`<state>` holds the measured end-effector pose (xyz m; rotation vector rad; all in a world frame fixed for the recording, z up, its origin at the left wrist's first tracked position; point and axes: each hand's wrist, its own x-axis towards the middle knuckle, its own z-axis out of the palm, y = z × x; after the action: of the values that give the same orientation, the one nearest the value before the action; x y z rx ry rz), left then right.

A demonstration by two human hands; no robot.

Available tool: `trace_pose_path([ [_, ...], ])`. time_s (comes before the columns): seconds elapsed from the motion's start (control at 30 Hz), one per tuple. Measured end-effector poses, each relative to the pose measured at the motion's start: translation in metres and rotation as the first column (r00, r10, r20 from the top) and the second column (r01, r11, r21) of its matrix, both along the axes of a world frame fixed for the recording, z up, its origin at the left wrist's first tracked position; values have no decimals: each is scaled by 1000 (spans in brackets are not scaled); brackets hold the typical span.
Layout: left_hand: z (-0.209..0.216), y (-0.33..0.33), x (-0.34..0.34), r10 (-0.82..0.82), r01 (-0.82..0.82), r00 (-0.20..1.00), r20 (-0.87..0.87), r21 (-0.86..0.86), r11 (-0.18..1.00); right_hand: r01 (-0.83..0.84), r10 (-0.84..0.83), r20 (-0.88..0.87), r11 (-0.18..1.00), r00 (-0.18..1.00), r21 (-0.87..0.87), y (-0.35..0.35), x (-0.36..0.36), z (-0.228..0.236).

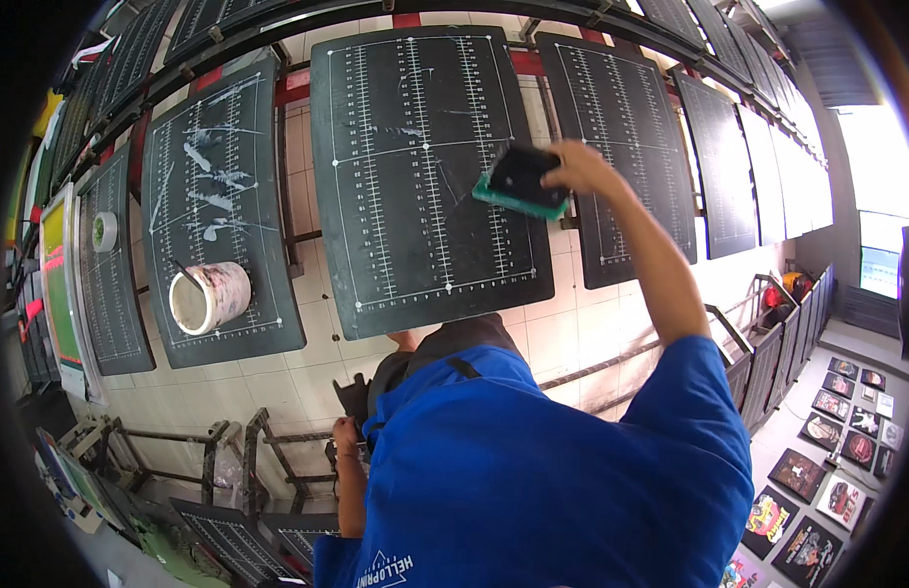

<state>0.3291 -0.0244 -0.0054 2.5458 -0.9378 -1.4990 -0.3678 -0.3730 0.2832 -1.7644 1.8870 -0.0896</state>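
My right hand (577, 169) is closed on a black block-shaped tool with a green edge (525, 186); its exact kind does not show. The tool is over the right edge of the large dark board (386, 220), which carries white ruler marks; I cannot tell whether it touches. Down beside my left hip, my left hand (345, 435) has its fingers curled. A black object (353, 396) sticks out just above that hand, and what the fingers hold, if anything, is hidden. To the left, a stained white bucket (229, 299) with a dark stick in it stands on a smeared board (195, 127).
More marked boards flank the large one, including a right-hand board (611, 147). A tape roll (103, 231) lies at far left, by a green framed screen (62, 284). Metal racks (248, 431) stand behind me over tiled floor. Printed pictures (797, 473) cover the lower right.
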Motion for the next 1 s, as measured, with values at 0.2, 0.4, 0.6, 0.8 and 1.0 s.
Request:
trace_pose_path([
  [0.2, 48, 2, -25, -71, 71, 997, -5, 5, 997, -202, 167, -252, 972, 953, -120, -176, -25, 2],
  [0.4, 53, -9, -35, -18, 15, 999, 49, 49, 999, -148, 13, -419, 945, 908, -292, -191, 15, 0],
  [0.6, 34, -12, -57, 69, -69, 998, 2, 1, 998, -184, 105, -164, 770, 981, -611, 34, 98, -47],
  [0.8, 36, -10, -82, 62, -64, 997, -41, -40, 997, -176, 158, -85, 941, 984, -288, 23, 101, 7],
  [1.0, 50, 25, -66, 207, -211, 976, -71, -49, 976, 40, -174, -245, 881, 954, -471, -197, 37, -10],
])
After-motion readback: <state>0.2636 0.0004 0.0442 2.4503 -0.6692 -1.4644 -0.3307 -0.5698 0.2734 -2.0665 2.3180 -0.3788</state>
